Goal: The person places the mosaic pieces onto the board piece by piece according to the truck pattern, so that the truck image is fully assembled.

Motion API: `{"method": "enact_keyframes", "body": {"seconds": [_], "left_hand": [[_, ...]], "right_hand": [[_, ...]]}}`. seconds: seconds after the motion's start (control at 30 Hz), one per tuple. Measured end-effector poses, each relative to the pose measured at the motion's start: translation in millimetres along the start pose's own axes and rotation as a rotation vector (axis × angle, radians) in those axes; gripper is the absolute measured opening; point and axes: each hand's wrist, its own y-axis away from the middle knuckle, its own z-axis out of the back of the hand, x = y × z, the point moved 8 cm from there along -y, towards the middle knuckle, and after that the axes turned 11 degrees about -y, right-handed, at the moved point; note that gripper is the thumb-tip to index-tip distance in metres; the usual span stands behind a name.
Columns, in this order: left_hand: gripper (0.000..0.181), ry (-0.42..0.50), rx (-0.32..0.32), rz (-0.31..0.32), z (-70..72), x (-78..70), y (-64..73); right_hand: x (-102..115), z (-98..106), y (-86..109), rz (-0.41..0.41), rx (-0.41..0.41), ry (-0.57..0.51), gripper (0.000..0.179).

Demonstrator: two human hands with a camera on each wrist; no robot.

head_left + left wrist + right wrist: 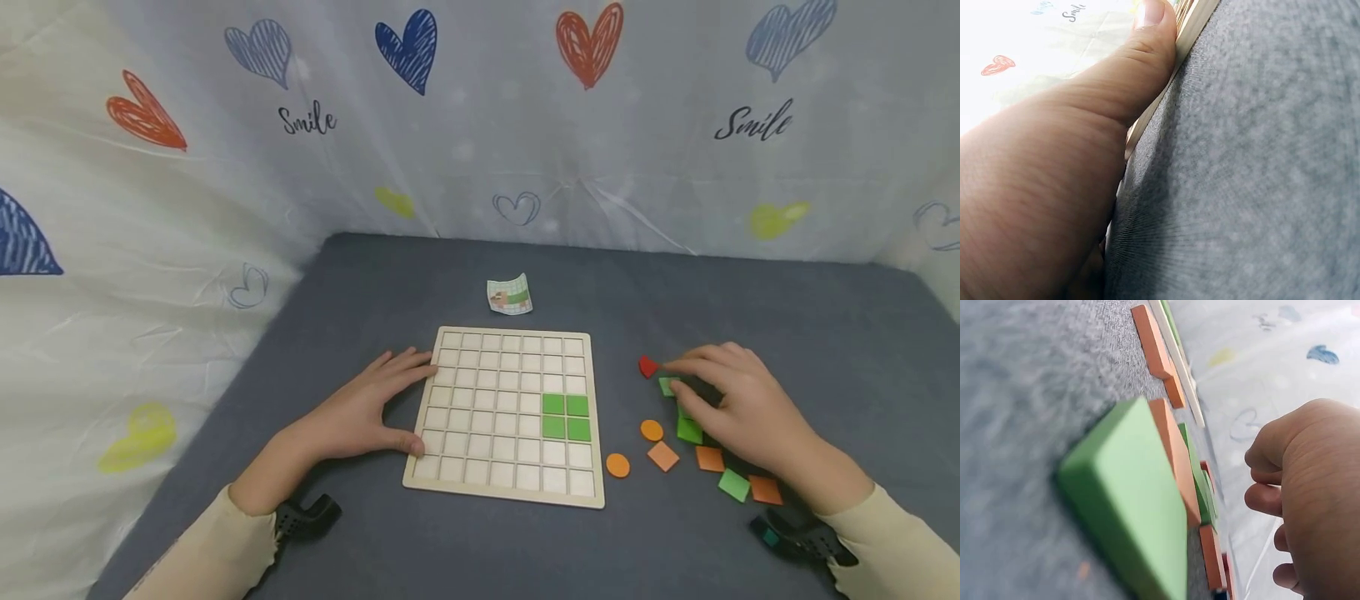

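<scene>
A pale wooden grid board (487,425) lies flat, with several green square tiles (553,405) in cells at its right side. My left hand (363,410) rests along the board's left edge, fingers spread; its thumb (1147,56) touches the rim. My right hand (750,408) is over the loose tiles at the right, with its fingertips by a red tile (648,367) and a small green tile (667,386). Nothing shows held between its fingers, and whether they touch a tile is unclear. Another green tile (689,430) lies partly under the hand.
Orange round tiles (652,430) and orange square tiles (663,456) lie right of the board. A green square (733,485) sits nearer the right wrist. A small printed picture card (509,295) lies behind the board. A patterned curtain (465,125) hangs behind the grey table (337,533).
</scene>
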Motion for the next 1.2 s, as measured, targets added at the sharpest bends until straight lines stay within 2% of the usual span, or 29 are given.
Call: {"method": "enact_keyframes", "body": {"seconds": [0.5,1.2], "left_hand": [[0.117,-0.002,0.011,0.007,-0.1,1.2,0.4],[0.117,-0.008,0.006,-0.014,1.7,-2.3,-1.9]], "right_hand": [[-7.9,-0.9,25.2,0.010,0.011,0.007,0.038],[-5.8,-1.1,29.2,0.050,0.023,-0.025,0.035]]}}
